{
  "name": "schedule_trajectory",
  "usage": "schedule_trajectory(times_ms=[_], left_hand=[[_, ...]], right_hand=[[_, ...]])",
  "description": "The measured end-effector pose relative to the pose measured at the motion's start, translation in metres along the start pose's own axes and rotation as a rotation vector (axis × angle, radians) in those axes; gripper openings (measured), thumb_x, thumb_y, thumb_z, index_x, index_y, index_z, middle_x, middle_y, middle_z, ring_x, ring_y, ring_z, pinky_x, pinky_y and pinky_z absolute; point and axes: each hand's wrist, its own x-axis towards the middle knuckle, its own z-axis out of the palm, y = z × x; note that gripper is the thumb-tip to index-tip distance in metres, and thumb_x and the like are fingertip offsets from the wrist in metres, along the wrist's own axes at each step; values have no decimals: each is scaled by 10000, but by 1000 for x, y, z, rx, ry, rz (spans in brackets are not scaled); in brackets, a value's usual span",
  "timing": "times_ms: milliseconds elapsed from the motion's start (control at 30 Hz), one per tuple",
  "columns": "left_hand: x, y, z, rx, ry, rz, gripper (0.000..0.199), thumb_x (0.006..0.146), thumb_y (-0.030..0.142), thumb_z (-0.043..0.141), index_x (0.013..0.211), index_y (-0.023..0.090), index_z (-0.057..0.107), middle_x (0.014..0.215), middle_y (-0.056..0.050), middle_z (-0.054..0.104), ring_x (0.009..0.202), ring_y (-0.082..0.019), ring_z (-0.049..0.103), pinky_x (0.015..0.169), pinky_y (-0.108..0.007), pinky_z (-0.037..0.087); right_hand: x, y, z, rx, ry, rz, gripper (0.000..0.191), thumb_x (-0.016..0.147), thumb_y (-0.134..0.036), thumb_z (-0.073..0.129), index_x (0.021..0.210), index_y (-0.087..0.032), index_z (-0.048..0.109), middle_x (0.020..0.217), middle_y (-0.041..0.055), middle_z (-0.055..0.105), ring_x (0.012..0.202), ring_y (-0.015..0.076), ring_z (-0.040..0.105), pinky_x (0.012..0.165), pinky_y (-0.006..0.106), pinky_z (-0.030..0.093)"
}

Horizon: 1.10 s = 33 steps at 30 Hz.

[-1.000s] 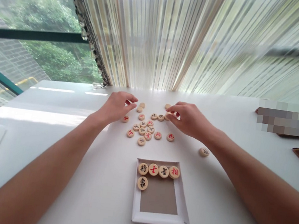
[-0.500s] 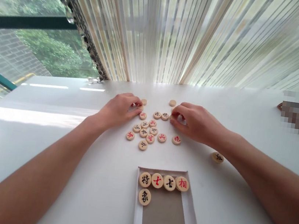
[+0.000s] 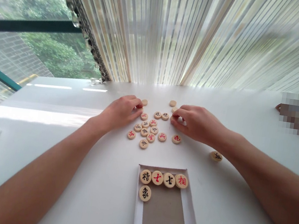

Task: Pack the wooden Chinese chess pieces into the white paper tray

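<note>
Several round wooden xiangqi pieces (image 3: 144, 131) with red or black characters lie on the white table between my hands. My left hand (image 3: 124, 110) is closed in a pinch on a wooden piece at the left edge of the group, beside a red-marked piece (image 3: 144, 116). My right hand (image 3: 190, 119) pinches another piece at the right edge, next to a blank-faced piece (image 3: 172, 103). Nearer to me, an open white box (image 3: 137, 217) holds a top row with black, red, black and red pieces, and one black-marked piece (image 3: 145, 193) below at its left.
A black-marked piece (image 3: 216, 156) lies alone under my right forearm. A white fringe curtain (image 3: 160, 35) hangs behind the table (image 3: 95, 178), with a window at the left. Blurred-out objects stand at the far left and far right edges.
The view has shifted slightly. My left fingers have closed further over the piece at the left, and my right hand has moved a little off the blank piece beside it.
</note>
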Motion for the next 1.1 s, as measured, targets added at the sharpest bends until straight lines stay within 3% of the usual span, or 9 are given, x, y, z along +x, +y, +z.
schedule_trajectory(times_ms=[333,600,833,933,1100], left_hand=[[-1,0,0,116,-22,38,363,1074,293,444,1203,121,736,1125,-152,753,1059,-313,717,929,-442,567],[-2,3,-2,122,-8,-1,375,1075,268,424,1215,125,741,1117,-146,773,1030,-306,726,904,-431,571],[0,-6,1,19,2,-31,358,1054,281,481,1226,163,772,1116,-118,765,989,-274,736,908,-396,567],[0,-8,1,-11,-4,-42,371,1048,294,485,1236,168,780,1119,-121,751,997,-278,731,922,-399,564],[0,-9,0,-40,-29,-59,399,1042,281,462,1254,164,780,1123,-130,723,1025,-276,713,961,-397,559]], right_hand=[[0,2,1,-47,-10,-38,317,1017,-257,518,893,-126,778,850,108,737,679,208,628,594,335,363],[0,2,0,-75,-14,-70,319,1027,-222,488,857,-120,737,799,113,712,669,213,619,599,339,350],[0,2,2,-42,6,-68,269,1027,-169,483,993,-117,745,855,120,744,713,225,672,608,331,399],[1,4,0,102,49,-11,219,990,-177,559,1084,-138,752,841,84,769,729,213,713,657,316,488],[3,17,-1,569,47,235,114,883,-240,715,956,-216,799,870,57,817,795,237,775,783,377,629]])
